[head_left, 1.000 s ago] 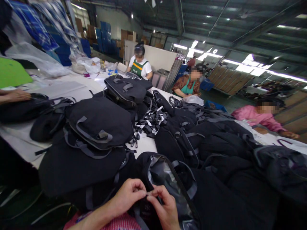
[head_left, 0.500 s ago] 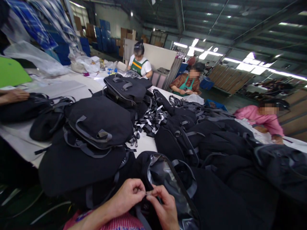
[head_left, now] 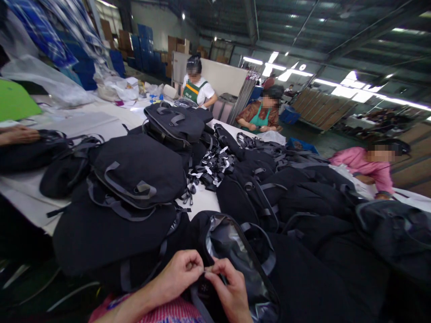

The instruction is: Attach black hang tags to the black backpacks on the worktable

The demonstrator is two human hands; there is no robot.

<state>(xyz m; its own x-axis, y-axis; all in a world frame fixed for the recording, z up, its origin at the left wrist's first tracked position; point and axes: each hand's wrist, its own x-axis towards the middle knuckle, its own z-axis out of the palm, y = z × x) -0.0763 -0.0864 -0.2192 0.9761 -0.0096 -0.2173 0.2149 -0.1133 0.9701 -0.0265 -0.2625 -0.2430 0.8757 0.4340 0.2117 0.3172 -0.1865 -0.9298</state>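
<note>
Your left hand (head_left: 183,272), your right hand (head_left: 230,287), fingers pinching a tiny blurred piece (head_left: 205,270), at the near open bag (head_left: 232,240)

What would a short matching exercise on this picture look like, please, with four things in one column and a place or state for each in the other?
Column one
1. open bag
2. left hand
3. heap of small pieces
4. plaid cloth

Column two
A. hanging at the upper left
B. on the white tabletop, among black bags
C. silvery inside
D. bent, close to the right hand

Right pairs: 1-C, 2-D, 3-B, 4-A.
</note>
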